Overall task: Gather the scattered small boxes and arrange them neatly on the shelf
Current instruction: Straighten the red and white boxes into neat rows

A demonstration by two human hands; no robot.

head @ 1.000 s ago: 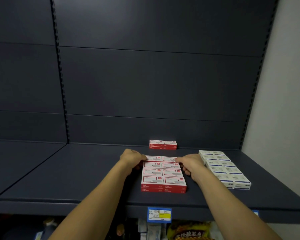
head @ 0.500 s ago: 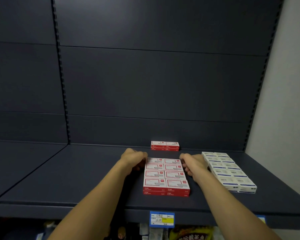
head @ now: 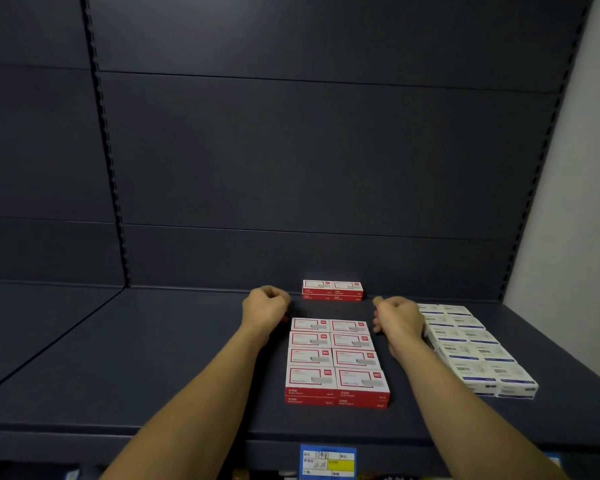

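A tidy block of red-and-white small boxes [head: 336,362] lies mid-shelf, two columns wide, several rows deep and two layers high. Farther back, against the rear panel, sits a smaller stack of the same red boxes [head: 332,289]. My left hand [head: 265,306] hovers just left of the gap between the two groups, fingers curled, holding nothing. My right hand [head: 399,315] is on the right of that gap, fingers also curled and empty, beside the block's back right corner. The dark shelf [head: 153,358] carries everything.
A block of white-and-blue boxes [head: 475,348] lies in rows at the right, close to my right forearm. A blue and yellow price label [head: 328,460] hangs on the shelf's front edge. The dark back panel and a pale wall [head: 575,202] close the shelf in.
Both hands have left the back row of the red block and moved up and away, towards the stack at the rear. The red block has stayed in place.
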